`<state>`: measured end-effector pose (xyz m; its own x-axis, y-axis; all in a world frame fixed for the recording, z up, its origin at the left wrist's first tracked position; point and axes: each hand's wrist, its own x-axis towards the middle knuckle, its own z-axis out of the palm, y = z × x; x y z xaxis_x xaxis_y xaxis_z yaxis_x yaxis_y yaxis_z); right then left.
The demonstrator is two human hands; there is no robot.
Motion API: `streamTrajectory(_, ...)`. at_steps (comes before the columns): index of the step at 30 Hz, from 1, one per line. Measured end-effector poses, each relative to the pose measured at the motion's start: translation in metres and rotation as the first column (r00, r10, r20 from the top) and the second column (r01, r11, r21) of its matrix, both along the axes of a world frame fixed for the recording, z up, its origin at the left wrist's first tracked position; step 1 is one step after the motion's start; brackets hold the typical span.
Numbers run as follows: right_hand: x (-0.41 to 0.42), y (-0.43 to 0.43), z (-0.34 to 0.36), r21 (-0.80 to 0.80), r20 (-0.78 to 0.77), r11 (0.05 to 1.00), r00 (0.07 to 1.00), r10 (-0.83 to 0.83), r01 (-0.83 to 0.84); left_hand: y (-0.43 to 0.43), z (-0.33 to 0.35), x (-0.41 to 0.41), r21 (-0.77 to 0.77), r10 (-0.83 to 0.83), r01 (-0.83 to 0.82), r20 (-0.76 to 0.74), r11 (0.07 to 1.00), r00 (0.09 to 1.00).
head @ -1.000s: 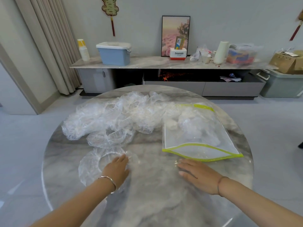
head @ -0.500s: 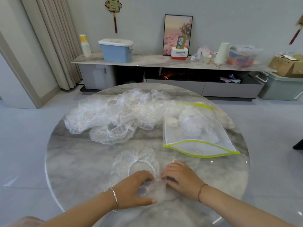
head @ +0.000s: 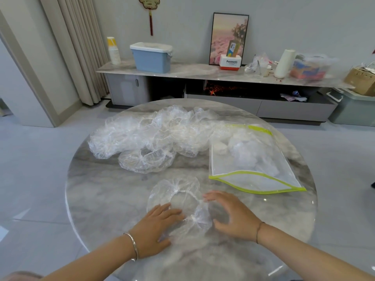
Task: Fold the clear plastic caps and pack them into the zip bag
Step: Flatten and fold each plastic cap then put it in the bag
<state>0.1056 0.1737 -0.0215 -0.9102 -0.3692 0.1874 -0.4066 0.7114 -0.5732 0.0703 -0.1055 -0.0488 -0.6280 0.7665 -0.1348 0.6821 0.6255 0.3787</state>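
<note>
Curtains [head: 81, 47] hang in the upper left of my view. A low cabinet [head: 203, 72] runs along the back wall, with a blue bin [head: 151, 57] and a framed picture [head: 230, 37] on it. The round grey marble tabletop [head: 101, 189] fills the middle, with a loose pile of clear caps [head: 152, 134] at upper centre. Lower centre, the left hand [head: 156, 230] lies flat, fingers straight, on one spread-out cap [head: 176, 191]. The right hand [head: 231, 213] is at the cap's right edge, fingers spread. Right of centre lies the green-edged zip bag [head: 253, 179], mouth gaping, some caps inside.
</note>
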Motion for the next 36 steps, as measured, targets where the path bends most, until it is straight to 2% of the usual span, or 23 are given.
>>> streamTrajectory(3, 0.0, 0.001, -0.015, 0.341, 0.027, 0.916, 0.977, 0.213, -0.209, -0.002, 0.0, -0.003, -0.046, -0.041, 0.041, 0.008, 0.998, 0.999)
streamTrajectory(5, 0.001, -0.001, -0.025, 0.355, -0.036, 0.915, 0.975, 0.219, -0.193, -0.003, 0.0, -0.005, -0.028, -0.08, 0.08, 0.024, 0.996, 0.997)
streamTrajectory(7, 0.002, -0.005, -0.026, 0.212, -0.03, 0.973, 0.995, 0.099, -0.09, -0.003, -0.002, -0.006, 0.075, -0.061, 0.054, 0.091, 0.996, 0.994)
streamTrajectory(9, 0.003, -0.01, -0.016, -0.029, 0.108, 0.998, 0.992, -0.058, 0.061, -0.001, 0.0, -0.004, 0.264, 0.054, -0.118, 0.238, 0.957, 0.97)
streamTrajectory(11, 0.002, -0.015, -0.006, -0.296, 0.293, 0.926, 0.945, -0.144, 0.233, 0.005, 0.006, -0.002, 0.383, 0.159, -0.312, 0.381, 0.87, 0.911)
streamTrajectory(12, 0.001, -0.017, -0.003, -0.375, 0.367, 0.873, 0.915, -0.17, 0.313, 0.008, 0.01, -0.002, 0.412, 0.188, -0.373, 0.423, 0.832, 0.886)
streamTrajectory(15, -0.001, -0.02, -0.005, -0.36, 0.442, 0.818, 0.854, -0.275, 0.45, 0.016, 0.011, -0.004, 0.421, 0.297, -0.497, 0.456, 0.759, 0.839)
streamTrajectory(17, -0.002, -0.018, -0.009, -0.276, 0.426, 0.833, 0.838, -0.342, 0.48, 0.017, 0.008, -0.007, 0.372, 0.398, -0.562, 0.432, 0.739, 0.81)
streamTrajectory(20, -0.004, -0.014, -0.016, -0.049, 0.321, 0.873, 0.835, -0.446, 0.485, 0.018, 0.007, -0.011, 0.331, 0.468, -0.593, 0.386, 0.735, 0.795)
streamTrajectory(22, -0.003, -0.015, -0.016, 0.072, 0.186, 0.861, 0.841, -0.508, 0.504, 0.018, 0.008, -0.012, 0.333, 0.514, -0.563, 0.231, 0.756, 0.826)
streamTrajectory(23, -0.003, -0.016, -0.014, 0.074, 0.089, 0.857, 0.853, -0.515, 0.51, 0.018, 0.01, -0.013, 0.366, 0.519, -0.513, 0.09, 0.777, 0.85)
streamTrajectory(25, -0.002, -0.02, -0.01, 0.033, -0.098, 0.895, 0.893, -0.439, 0.444, 0.02, 0.018, -0.014, 0.404, 0.395, -0.283, -0.224, 0.87, 0.891)
streamTrajectory(26, 0.0, -0.023, -0.007, 0.029, -0.166, 0.92, 0.91, -0.381, 0.391, 0.022, 0.02, -0.015, 0.374, 0.273, -0.135, -0.345, 0.917, 0.898)
streamTrajectory(28, 0.003, -0.028, -0.009, 0.08, -0.234, 0.951, 0.933, -0.273, 0.298, 0.026, 0.014, -0.017, 0.238, 0.043, 0.086, -0.489, 0.968, 0.871)
streamTrajectory(30, 0.005, -0.034, -0.015, 0.144, -0.177, 0.956, 0.957, -0.229, 0.255, 0.03, 0.003, -0.018, 0.064, -0.027, 0.066, -0.479, 0.996, 0.877)
streamTrajectory(32, 0.003, -0.037, -0.021, 0.238, -0.04, 0.942, 0.972, -0.232, 0.235, 0.034, -0.002, -0.016, -0.042, 0.054, -0.074, -0.356, 0.996, 0.933)
streamTrajectory(34, 0.001, -0.034, -0.027, 0.36, 0.079, 0.911, 0.967, -0.244, 0.2, 0.036, -0.006, -0.018, -0.025, 0.119, -0.129, -0.249, 0.991, 0.961)
streamTrajectory(36, 0.0, -0.03, -0.03, 0.429, 0.131, 0.891, 0.966, -0.224, 0.149, 0.036, -0.012, -0.02, -0.05, 0.143, -0.154, -0.169, 0.987, 0.975)
